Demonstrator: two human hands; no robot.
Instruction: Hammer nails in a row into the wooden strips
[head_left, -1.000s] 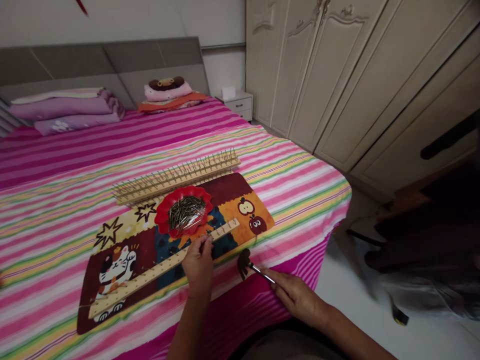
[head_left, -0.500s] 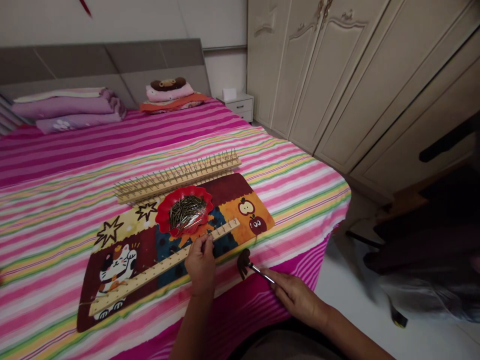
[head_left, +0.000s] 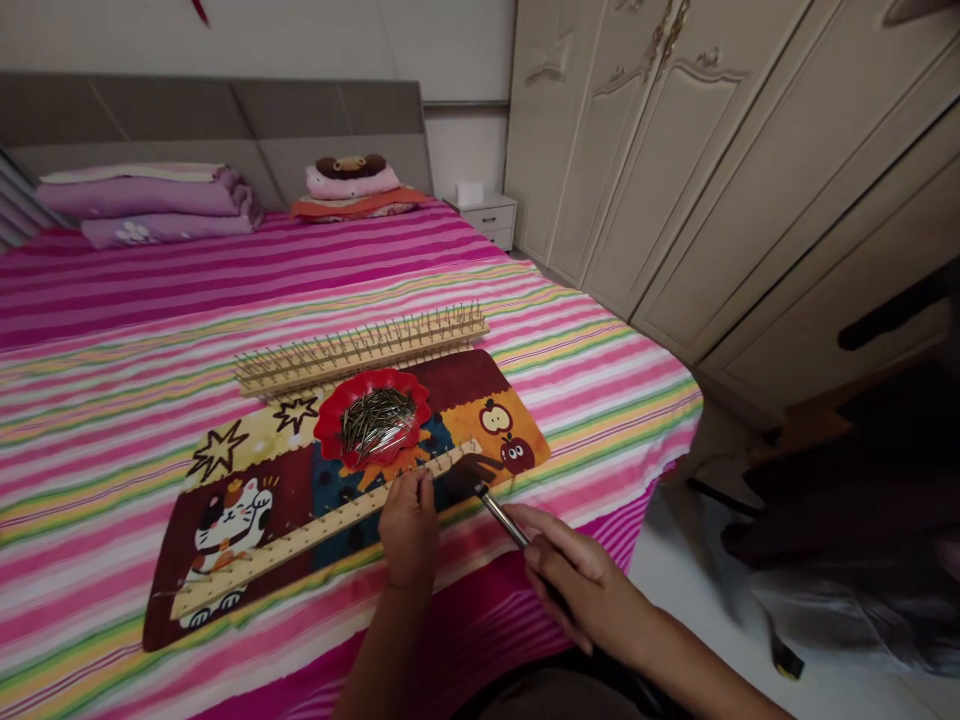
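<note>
R hand [head_left: 577, 580] wrapped round hammer [head_left: 501, 513], head near wood strip [head_left: 300, 541] on mat [head_left: 466, 376] on bed [head_left: 592, 355]; L hand [head_left: 409, 530] pinched together at strip, can't tell on what, so an off-line swing could clip L hand b/c it's v. close, or bed give may bounce strip.

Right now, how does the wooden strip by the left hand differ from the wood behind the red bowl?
The near strip lies in front of the red bowl; the far wood lies behind it. The far wood bristles with dense nails; the near strip shows fewer. Both are long, pale and studded with nails.
</note>
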